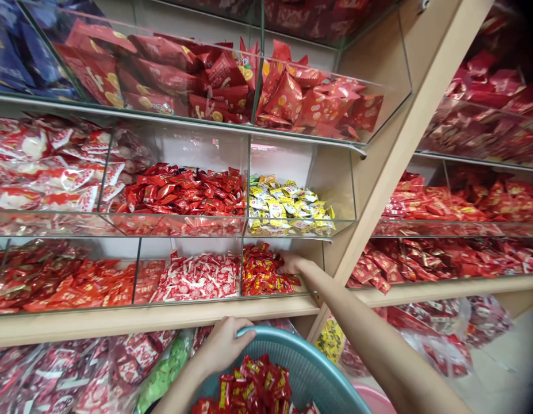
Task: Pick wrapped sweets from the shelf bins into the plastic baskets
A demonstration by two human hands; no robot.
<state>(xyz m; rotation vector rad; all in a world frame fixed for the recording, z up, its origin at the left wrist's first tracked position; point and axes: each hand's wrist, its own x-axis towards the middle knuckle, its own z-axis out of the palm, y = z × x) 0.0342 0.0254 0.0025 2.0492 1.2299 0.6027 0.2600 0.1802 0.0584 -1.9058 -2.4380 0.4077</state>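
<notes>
A teal plastic basket (322, 359) holds red candies with yellow lettering (253, 385) at the bottom centre. My left hand (229, 339) grips its rim, thumb over the edge. On the lowest shelf my right hand (291, 263) reaches into the rightmost glass compartment, touching the red and yellow wrapped candies (266, 273). Its fingers are partly hidden, and whether they hold a candy cannot be made out. Beside that compartment, to the left, lie red and white candies (201, 276). Yellow and white candies (287, 204) sit in the compartment above.
Glass dividers and fronts edge the compartments. A wooden upright (378, 167) separates two shelf units. Bagged candies (76, 374) and a green bag (165, 371) lie under the wooden ledge (119, 322). Part of a pink container (374, 399) shows behind the basket.
</notes>
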